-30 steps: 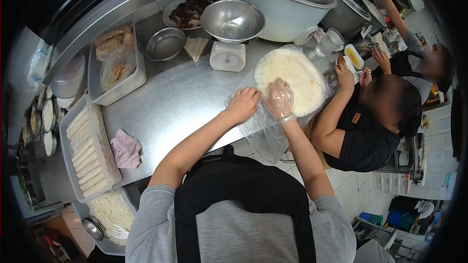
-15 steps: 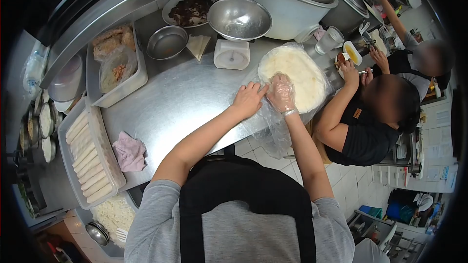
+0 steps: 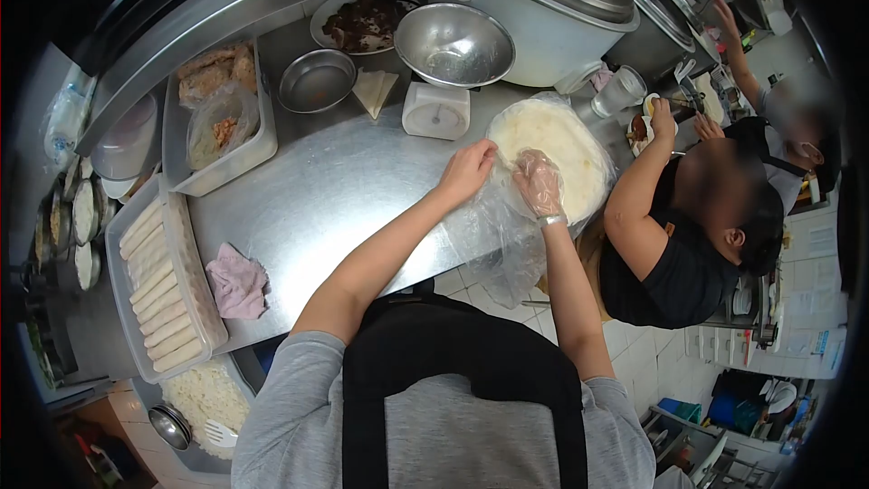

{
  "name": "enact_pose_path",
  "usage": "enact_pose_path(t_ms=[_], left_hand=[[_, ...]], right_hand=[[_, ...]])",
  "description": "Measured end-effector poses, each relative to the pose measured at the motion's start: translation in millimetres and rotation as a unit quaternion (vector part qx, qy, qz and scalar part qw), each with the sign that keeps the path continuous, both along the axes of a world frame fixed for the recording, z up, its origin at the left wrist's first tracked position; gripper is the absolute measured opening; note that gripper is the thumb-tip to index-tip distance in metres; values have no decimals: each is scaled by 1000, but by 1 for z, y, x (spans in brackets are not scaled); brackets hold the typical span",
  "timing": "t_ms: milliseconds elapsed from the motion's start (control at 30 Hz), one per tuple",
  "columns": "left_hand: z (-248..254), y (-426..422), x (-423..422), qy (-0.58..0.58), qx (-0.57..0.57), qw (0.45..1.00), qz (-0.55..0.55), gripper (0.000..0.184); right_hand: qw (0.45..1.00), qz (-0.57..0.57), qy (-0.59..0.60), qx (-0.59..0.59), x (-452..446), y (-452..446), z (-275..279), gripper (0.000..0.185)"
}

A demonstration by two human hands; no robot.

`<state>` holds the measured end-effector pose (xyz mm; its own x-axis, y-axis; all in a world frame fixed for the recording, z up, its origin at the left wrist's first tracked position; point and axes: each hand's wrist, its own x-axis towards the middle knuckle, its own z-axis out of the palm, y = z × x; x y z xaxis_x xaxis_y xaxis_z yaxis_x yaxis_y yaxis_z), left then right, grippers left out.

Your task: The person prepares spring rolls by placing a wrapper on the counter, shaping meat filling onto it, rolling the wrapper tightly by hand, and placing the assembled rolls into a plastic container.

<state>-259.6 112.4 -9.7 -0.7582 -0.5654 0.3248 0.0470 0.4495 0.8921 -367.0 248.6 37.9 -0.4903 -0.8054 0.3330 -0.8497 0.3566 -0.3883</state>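
A stack of pale round wrappers lies at the right side of the steel counter, with a clear plastic bag under and around it, hanging over the front edge. My bare left hand is at the stack's left rim, its fingers drawn together on the bag's edge. Over the lower left part of the wrappers is my right hand, in a clear plastic glove. Its fingers are bent and close together; what lies under the fingertips is hidden.
A kitchen scale, steel bowl and round pan stand behind. At left are a tub of rolls, a tub with bagged food and a pink cloth. A co-worker stands close on the right.
My left hand has lifted from lying spread on the bag to the stack's rim, fingers now together. The right hand's fingers have curled. The co-worker's arm has moved up. The view has shifted slightly.
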Motion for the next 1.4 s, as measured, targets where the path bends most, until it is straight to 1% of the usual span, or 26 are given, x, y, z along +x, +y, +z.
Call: enact_pose_path(t_ms=[67, 133, 167, 233, 300, 400, 467, 500, 567, 600, 633, 767, 800, 833, 867, 900, 933, 967, 1000, 1033, 1067, 1133, 1167, 1233, 1267, 1400], left_hand=[[-4, -1, -11, 30, 6, 1000, -1, 21], [-4, 0, -18, -24, 239, 971, 4, 16], [-5, 2, -21, -25, 239, 971, 5, 16], [-6, 2, -27, 5, 346, 938, 31, 17], [-4, 1, -29, 9, 372, 928, 26, 20], [1, 2, -31, 14, 413, 910, 12, 21], [4, 4, -32, 15, 429, 903, 6, 21], [4, 5, -34, 19, 450, 893, 3, 20], [6, 8, -36, 24, 470, 882, 1, 19], [7, 9, -36, 21, 471, 882, -1, 16], [9, 10, -36, 18, 472, 882, -3, 13], [7, 11, -39, 0, 465, 885, -20, 15], [6, 12, -39, 0, 447, 894, -12, 19], [5, 12, -40, 1, 428, 904, -4, 24], [7, 10, -37, 1, 428, 904, -5, 24], [12, 8, -30, -55, 297, 953, 24, 29], [16, 8, -25, -110, 160, 980, 53, 34], [17, 11, -22, -111, 161, 979, 53, 34], [18, 15, -18, -79, -7, 993, 84, 37], [19, 17, -15, -45, -174, 977, 111, 39], [22, 19, -16, -46, -173, 978, 109, 39], [28, 22, -19, 9, -329, 944, 3, 30], [24, 24, -22, 11, -328, 945, 2, 30], [17, 27, -28, -110, -338, 926, -130, 31], [18, 28, -29, -108, -337, 926, -131, 31], [23, 26, -30, -141, -320, 926, -139, 27]], right_hand=[[1000, 15, 0, -6, -1, 0, 1, 15], [1000, 11, -13, -9, -5, -1, -3, 14], [1000, 7, -25, -11, -6, -1, -5, 13], [999, 2, -29, -27, -9, -3, -9, 13], [999, -3, -30, -43, -11, -6, -5, 12], [993, 18, -74, -90, -18, -11, -1, 14], [980, -12, -180, -83, -24, -15, -2, 23], [980, -10, -180, -84, -27, -16, -4, 23], [951, -32, -286, -110, -31, -16, -8, 28], [951, -31, -287, -110, -35, -17, -11, 28], [957, -47, -275, -74, -40, -19, -12, 28], [972, -77, -221, 22, -30, -24, 8, 29], [972, -78, -222, 22, -34, -23, 4, 29], [975, -59, -215, -10, -42, -21, -2, 27], [977, -40, -207, -42, -49, -18, -4, 25], [977, -40, -208, -42, -55, -14, 2, 25], [969, -75, -225, -66, -62, -7, 9, 22], [960, -110, -242, -89, -66, -1, 17, 19], [951, -109, -260, -128, -70, 5, 24, 17], [940, -108, -277, -166, -74, 11, 30, 15], [940, -110, -278, -165, -77, 16, 40, 15], [899, -26, -361, -248, -84, 23, 56, 16], [899, -27, -360, -248, -91, 26, 60, 16], [907, -62, -354, -219, -102, 32, 67, 17], [911, -43, -345, -223, -89, 33, 90, 17], [913, -39, -305, -267, -146, 59, 99, 17]])
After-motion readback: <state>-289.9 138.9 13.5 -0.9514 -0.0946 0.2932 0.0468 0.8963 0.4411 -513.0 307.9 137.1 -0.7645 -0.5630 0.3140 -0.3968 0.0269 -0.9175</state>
